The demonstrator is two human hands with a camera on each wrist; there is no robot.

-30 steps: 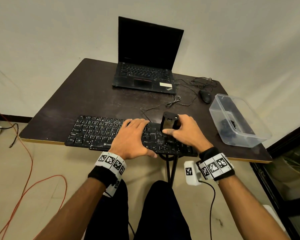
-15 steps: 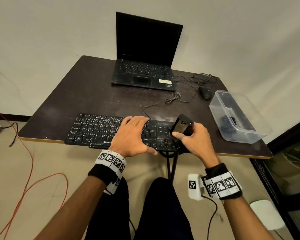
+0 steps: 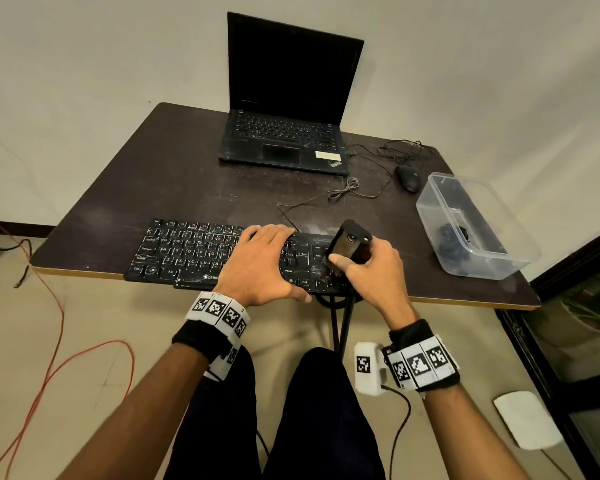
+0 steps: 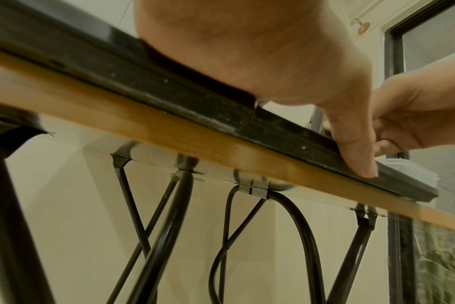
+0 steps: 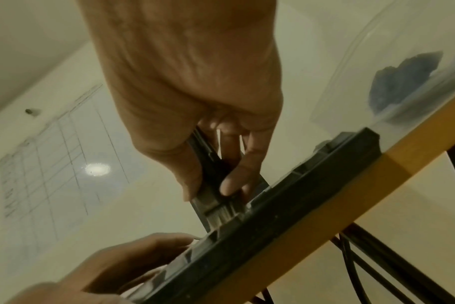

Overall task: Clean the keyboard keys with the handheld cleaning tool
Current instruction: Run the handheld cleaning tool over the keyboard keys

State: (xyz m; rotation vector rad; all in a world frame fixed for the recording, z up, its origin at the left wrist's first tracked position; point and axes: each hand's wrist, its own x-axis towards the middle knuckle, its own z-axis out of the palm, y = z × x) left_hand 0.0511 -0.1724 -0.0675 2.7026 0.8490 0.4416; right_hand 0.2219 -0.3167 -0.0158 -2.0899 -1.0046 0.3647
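Observation:
A black keyboard (image 3: 187, 251) lies along the near edge of the dark table (image 3: 187, 181). My left hand (image 3: 260, 261) lies flat on its middle keys, fingers straight, thumb on the front edge (image 4: 356, 152). My right hand (image 3: 368, 268) grips a black handheld cleaning tool (image 3: 349, 242) over the keyboard's right end. In the right wrist view the tool (image 5: 210, 174) is tilted, and its bristle end (image 5: 221, 214) touches the keys at the keyboard's front rim (image 5: 286, 205).
An open black laptop (image 3: 284, 140) stands at the back of the table. A mouse (image 3: 408, 178) with tangled cables lies to its right. A clear plastic box (image 3: 471, 223) with dark items sits at the right edge. Black table legs (image 4: 148, 236) run below.
My right hand moved the tool rightward from the middle of the keyboard to its right end and tilted it. The left hand has stayed flat on the keys.

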